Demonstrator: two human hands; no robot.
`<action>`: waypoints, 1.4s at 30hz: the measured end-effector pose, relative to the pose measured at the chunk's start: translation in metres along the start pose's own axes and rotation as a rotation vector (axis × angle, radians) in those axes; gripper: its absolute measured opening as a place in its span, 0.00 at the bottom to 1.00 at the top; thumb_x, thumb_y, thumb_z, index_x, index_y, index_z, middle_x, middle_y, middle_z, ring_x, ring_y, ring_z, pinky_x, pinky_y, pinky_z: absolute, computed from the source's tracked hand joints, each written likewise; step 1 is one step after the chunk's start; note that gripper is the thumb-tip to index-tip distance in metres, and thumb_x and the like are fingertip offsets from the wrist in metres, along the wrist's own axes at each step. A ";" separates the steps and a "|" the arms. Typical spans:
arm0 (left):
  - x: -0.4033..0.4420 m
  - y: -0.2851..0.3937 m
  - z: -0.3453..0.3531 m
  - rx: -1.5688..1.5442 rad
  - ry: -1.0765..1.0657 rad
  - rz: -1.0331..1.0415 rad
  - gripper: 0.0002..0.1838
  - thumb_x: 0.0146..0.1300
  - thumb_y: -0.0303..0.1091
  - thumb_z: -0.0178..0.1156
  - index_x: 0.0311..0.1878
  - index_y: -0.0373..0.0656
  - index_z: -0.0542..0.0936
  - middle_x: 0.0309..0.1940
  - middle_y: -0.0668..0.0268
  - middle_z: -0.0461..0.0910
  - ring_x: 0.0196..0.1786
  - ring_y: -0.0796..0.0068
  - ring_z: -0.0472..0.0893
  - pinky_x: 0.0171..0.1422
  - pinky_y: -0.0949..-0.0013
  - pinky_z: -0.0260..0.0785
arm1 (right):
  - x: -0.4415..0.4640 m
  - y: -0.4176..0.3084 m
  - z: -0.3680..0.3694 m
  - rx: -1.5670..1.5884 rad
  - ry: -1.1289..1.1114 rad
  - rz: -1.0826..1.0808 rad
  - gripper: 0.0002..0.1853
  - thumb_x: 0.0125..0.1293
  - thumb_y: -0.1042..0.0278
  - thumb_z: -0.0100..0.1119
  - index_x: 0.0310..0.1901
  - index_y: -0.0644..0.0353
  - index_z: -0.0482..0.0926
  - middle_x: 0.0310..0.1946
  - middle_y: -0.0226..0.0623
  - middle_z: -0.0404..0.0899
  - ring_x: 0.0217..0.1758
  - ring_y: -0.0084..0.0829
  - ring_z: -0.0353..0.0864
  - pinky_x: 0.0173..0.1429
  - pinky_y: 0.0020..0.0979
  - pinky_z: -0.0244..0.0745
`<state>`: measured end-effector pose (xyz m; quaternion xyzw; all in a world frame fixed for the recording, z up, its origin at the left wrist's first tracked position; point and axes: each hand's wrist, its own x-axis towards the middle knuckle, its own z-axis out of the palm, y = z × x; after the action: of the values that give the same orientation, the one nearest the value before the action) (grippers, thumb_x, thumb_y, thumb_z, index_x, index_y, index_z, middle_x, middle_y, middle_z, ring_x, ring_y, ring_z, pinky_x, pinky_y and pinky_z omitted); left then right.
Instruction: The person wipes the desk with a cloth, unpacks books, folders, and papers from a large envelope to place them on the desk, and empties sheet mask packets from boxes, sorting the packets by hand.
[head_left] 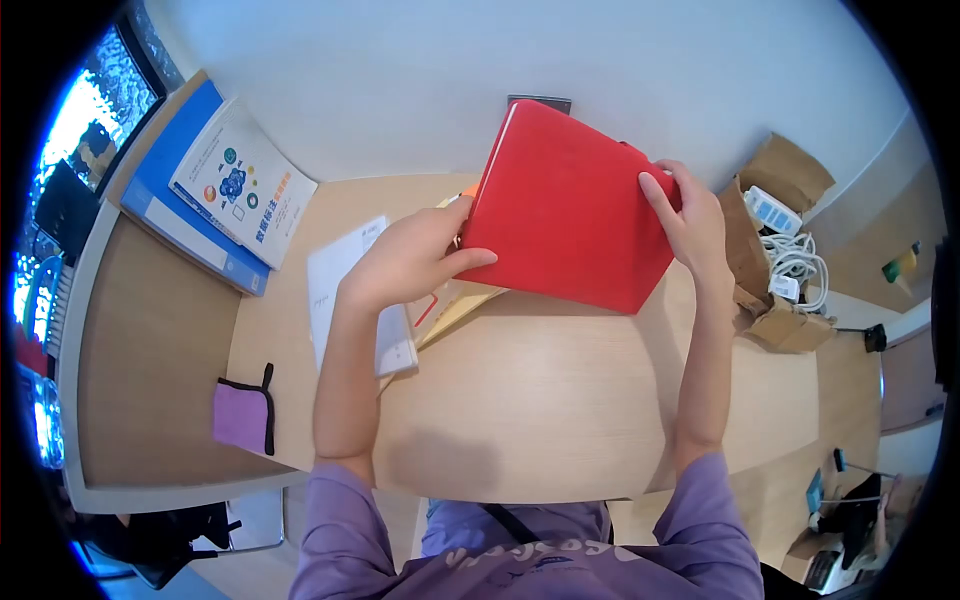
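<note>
A large red folder [570,205] is held tilted above the back of the desk. My left hand [415,250] grips its left edge, thumb on the front face and fingers behind. At its upper right edge, my right hand [685,210] holds it the same way, with the thumb on the front. Beneath the folder and my left hand lie white papers [330,285] and a yellow-brown envelope [450,312], both partly hidden.
Left on the desk is a purple pouch [242,415]. A blue binder [190,235] and a white book [240,185] rest on the raised ledge. At the right stands an open cardboard box [745,250] with white cables [797,262] and a power strip [772,212].
</note>
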<state>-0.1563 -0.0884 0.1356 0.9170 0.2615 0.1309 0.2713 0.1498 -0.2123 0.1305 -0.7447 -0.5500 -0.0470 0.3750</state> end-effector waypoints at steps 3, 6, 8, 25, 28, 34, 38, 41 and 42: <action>0.004 -0.001 0.002 -0.108 -0.003 -0.056 0.22 0.67 0.41 0.63 0.56 0.34 0.73 0.39 0.52 0.83 0.39 0.57 0.83 0.47 0.62 0.73 | 0.001 0.023 0.011 0.039 -0.008 0.084 0.32 0.70 0.36 0.50 0.47 0.64 0.82 0.34 0.49 0.84 0.37 0.45 0.84 0.45 0.40 0.75; 0.005 -0.001 0.003 -0.188 -0.040 -0.101 0.21 0.68 0.43 0.61 0.53 0.33 0.74 0.39 0.51 0.83 0.41 0.55 0.82 0.48 0.61 0.72 | 0.006 0.037 0.010 -0.073 -0.274 0.255 0.34 0.73 0.36 0.44 0.45 0.67 0.82 0.33 0.52 0.84 0.38 0.47 0.84 0.47 0.40 0.75; 0.005 0.001 0.002 -0.198 -0.053 -0.125 0.20 0.69 0.41 0.61 0.54 0.34 0.73 0.39 0.52 0.83 0.40 0.60 0.81 0.47 0.63 0.72 | 0.004 0.053 0.025 -0.004 -0.227 0.154 0.35 0.74 0.37 0.42 0.42 0.68 0.82 0.32 0.53 0.83 0.38 0.48 0.83 0.47 0.40 0.75; -0.020 0.033 -0.033 -0.108 0.717 0.380 0.15 0.48 0.26 0.70 0.43 0.44 0.85 0.39 0.67 0.84 0.45 0.67 0.81 0.51 0.68 0.70 | -0.030 -0.040 -0.035 0.008 1.007 -0.820 0.20 0.64 0.67 0.47 0.16 0.65 0.74 0.12 0.39 0.70 0.19 0.36 0.73 0.33 0.38 0.77; -0.016 0.031 -0.035 0.101 0.776 0.530 0.16 0.45 0.23 0.69 0.41 0.46 0.88 0.41 0.68 0.85 0.47 0.67 0.82 0.56 0.68 0.69 | -0.031 -0.041 -0.024 0.201 0.936 -0.935 0.20 0.63 0.66 0.45 0.15 0.66 0.74 0.12 0.40 0.70 0.19 0.37 0.73 0.32 0.40 0.78; -0.006 0.006 -0.021 -0.218 0.565 0.481 0.16 0.42 0.21 0.70 0.38 0.46 0.90 0.35 0.67 0.87 0.43 0.70 0.83 0.51 0.70 0.72 | -0.024 -0.031 0.027 0.287 0.697 -0.784 0.13 0.58 0.71 0.47 0.17 0.64 0.72 0.17 0.40 0.70 0.23 0.39 0.73 0.30 0.36 0.72; -0.005 0.004 -0.024 -0.251 0.560 0.408 0.16 0.42 0.18 0.69 0.37 0.44 0.90 0.32 0.64 0.86 0.40 0.72 0.83 0.46 0.73 0.73 | -0.023 -0.025 0.039 0.292 0.576 -0.792 0.10 0.55 0.72 0.50 0.18 0.62 0.72 0.19 0.38 0.69 0.22 0.37 0.70 0.27 0.35 0.66; -0.006 0.005 -0.024 -0.275 0.553 0.382 0.15 0.43 0.17 0.68 0.37 0.42 0.90 0.31 0.63 0.85 0.39 0.72 0.83 0.46 0.72 0.73 | -0.024 -0.023 0.040 0.214 0.524 -0.796 0.08 0.55 0.71 0.51 0.20 0.61 0.73 0.20 0.38 0.71 0.22 0.36 0.70 0.27 0.35 0.65; -0.007 0.006 -0.024 -0.283 0.550 0.381 0.15 0.43 0.17 0.68 0.37 0.41 0.90 0.30 0.63 0.85 0.39 0.73 0.83 0.46 0.72 0.73 | -0.023 -0.025 0.038 0.200 0.520 -0.791 0.07 0.54 0.71 0.52 0.21 0.62 0.74 0.21 0.38 0.72 0.22 0.37 0.71 0.27 0.35 0.66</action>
<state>-0.1689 -0.0860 0.1581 0.8332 0.1286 0.4558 0.2855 0.1062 -0.2046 0.1046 -0.4025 -0.6809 -0.3172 0.5233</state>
